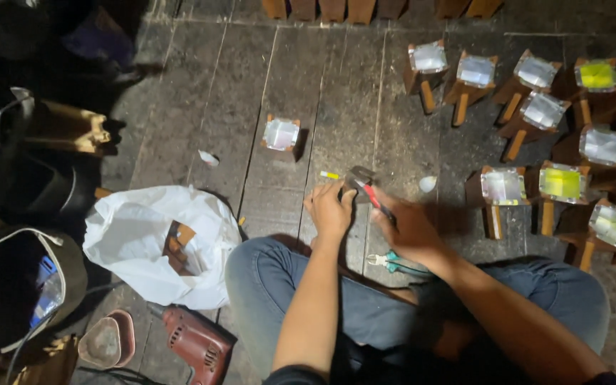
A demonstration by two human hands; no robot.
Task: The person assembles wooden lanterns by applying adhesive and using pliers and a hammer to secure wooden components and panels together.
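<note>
I sit cross-legged on a stone floor. My left hand [329, 208] pinches a short yellow-tipped wire piece [331, 175] in front of my knees. My right hand [408, 229] grips red-handled pliers [365, 187], whose jaws meet the wire next to my left fingers. A second pair of pliers with teal handles [392, 262] lies on the floor between my knees. A single small wooden block with a wrapped white face [281, 134] stands just beyond my hands.
Several wooden stands with wrapped white or yellow faces [536, 128] crowd the right side. A white plastic bag holding wooden pieces [152, 242] lies left of my knee. A red power drill [197, 344] and a small bowl [108, 341] sit at bottom left.
</note>
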